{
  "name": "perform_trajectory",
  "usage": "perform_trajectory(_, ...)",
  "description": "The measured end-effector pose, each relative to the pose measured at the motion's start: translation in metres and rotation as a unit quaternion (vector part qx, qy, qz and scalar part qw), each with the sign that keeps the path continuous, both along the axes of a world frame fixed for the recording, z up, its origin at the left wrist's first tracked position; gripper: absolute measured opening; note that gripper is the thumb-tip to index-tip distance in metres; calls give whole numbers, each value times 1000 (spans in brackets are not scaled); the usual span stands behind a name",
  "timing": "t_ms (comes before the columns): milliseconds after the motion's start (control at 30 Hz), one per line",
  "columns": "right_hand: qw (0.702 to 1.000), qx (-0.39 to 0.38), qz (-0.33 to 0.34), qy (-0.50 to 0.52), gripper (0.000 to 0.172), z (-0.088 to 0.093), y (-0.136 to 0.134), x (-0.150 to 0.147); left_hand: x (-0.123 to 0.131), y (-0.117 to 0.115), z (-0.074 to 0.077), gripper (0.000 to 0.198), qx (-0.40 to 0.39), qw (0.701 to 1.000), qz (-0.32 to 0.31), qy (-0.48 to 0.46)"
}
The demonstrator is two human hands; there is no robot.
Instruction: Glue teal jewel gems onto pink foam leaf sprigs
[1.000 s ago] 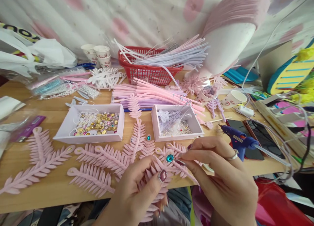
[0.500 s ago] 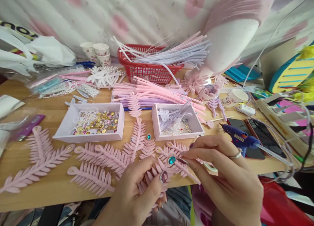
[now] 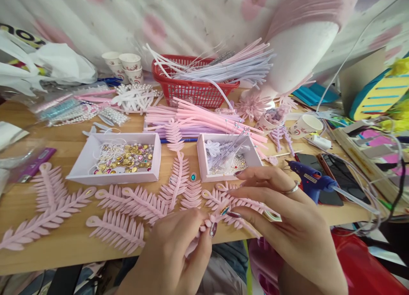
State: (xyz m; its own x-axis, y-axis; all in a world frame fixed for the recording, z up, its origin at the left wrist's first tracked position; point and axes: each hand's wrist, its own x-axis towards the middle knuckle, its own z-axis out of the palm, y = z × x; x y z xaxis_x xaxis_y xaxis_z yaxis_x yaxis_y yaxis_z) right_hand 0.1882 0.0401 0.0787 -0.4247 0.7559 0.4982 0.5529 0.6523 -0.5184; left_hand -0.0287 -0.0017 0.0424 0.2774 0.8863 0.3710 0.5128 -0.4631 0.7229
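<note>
Held low in front of me, my left hand (image 3: 172, 252) pinches a pink pipe-cleaner leaf (image 3: 208, 223) between thumb and fingers; much of the leaf is hidden behind the hand. A teal gem with a gold rim (image 3: 225, 210) sits at the leaf's tip, now seen nearly edge-on. From the right, my right hand (image 3: 284, 227) has its thumb and index finger closed about that tip, the thumb nail touching near the gem. Its other fingers are curved above. Several more pink leaves (image 3: 118, 231) lie on the table, and one bears a teal gem (image 3: 193, 176).
A white box (image 3: 113, 175) holds gold pieces and gems; another white box (image 3: 234, 174) holds pins and beads. Behind lie pink pipe cleaners (image 3: 198, 114) and a red basket (image 3: 194, 92). A blue glue gun (image 3: 308, 177) rests beside phones at the right, with cables around.
The leaf has tilted, so its gem shows its edge instead of its face. My right hand has shifted slightly left and its upper fingers have spread. My left hand has rolled a little.
</note>
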Motion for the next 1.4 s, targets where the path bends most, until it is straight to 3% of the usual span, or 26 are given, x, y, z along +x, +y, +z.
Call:
perform_trajectory(467,998,-19,41,-52,9,6,5,6,-8,5,0,21,-40,997,-60,11)
perform_trajectory(733,994,-44,72,-73,13,13,8,3,-18,10,10,25,-170,982,-80,-8)
perform_trajectory(933,993,-59,78,-73,12,12,9,2,-18,10,9,17,-133,989,-60,-16)
perform_trajectory(1200,993,-85,62,-52,6,6,8,0,-15,10,8,26,-95,991,-65,72)
perform_trajectory(1400,993,-90,64,-50,6,5,8,1,-15,9,5,23,-62,994,-60,70)
